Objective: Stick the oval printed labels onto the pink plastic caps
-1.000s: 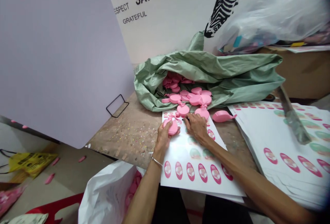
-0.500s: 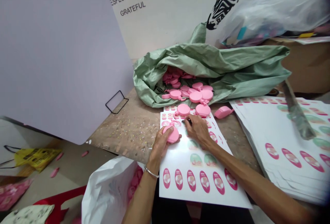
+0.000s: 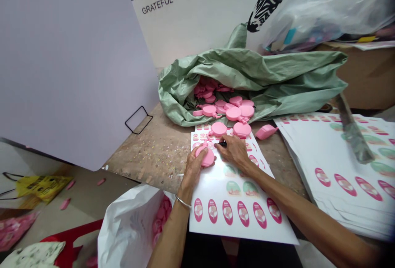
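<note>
Left hand (image 3: 195, 163) curled, thumb (image 3: 203, 151) uppermost; right hand (image 3: 235, 150) palm down, fingers (image 3: 221, 150) bent; forearms (image 3: 288, 196) angled inward

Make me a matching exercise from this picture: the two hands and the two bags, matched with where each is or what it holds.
1. Left hand
2. Right hand
3. Green bag
4. White bag

A. At the near edge of the table, with pink contents showing
B. Holding a small black object
C. On the table, loose pink pieces at its mouth
D. Holding a round pink case

Pairs: 1-D, 2-B, 3-C, 4-A
</note>
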Demonstrator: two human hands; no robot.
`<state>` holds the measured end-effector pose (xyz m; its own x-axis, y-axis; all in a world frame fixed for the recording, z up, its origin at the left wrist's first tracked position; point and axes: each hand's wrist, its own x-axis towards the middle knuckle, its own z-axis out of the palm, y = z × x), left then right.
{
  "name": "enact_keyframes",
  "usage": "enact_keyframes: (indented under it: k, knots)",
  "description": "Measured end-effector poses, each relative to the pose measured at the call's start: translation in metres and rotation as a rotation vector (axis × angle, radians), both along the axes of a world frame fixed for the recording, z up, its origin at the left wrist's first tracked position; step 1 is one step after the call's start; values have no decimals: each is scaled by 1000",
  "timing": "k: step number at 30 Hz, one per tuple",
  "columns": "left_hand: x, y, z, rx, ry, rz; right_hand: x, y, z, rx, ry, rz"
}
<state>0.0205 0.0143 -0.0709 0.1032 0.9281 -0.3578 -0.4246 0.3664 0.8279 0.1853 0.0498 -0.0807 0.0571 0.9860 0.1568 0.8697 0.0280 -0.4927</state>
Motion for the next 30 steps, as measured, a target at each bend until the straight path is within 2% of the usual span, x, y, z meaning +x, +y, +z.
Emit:
enact_keyframes:
  k: [3, 6, 11, 16, 19, 22, 25, 30]
  knots:
    - [0, 0, 0, 9, 8, -10, -2, 10, 6, -112, 66, -38]
    - [-1, 0, 0, 39, 41, -42, -4, 23, 10, -180, 147, -16]
    - [0, -1, 4, 28, 41, -17, 6, 32, 19, -218, 302, 33]
    - [1, -4, 12, 26, -21, 89, 25, 5, 41, -89, 566, 33]
    - [2, -9, 22, 39, -37, 86, 20, -20, 52, -60, 701, 136]
    - [4, -16, 35, 16, -83, 49, 5, -39, 56, -74, 749, 217]
    - [5, -21, 45, -30, -116, 50, -6, -50, 57, -65, 765, 214]
    - [4, -26, 47, -8, -139, 87, -14, -55, 63, -20, 729, 216]
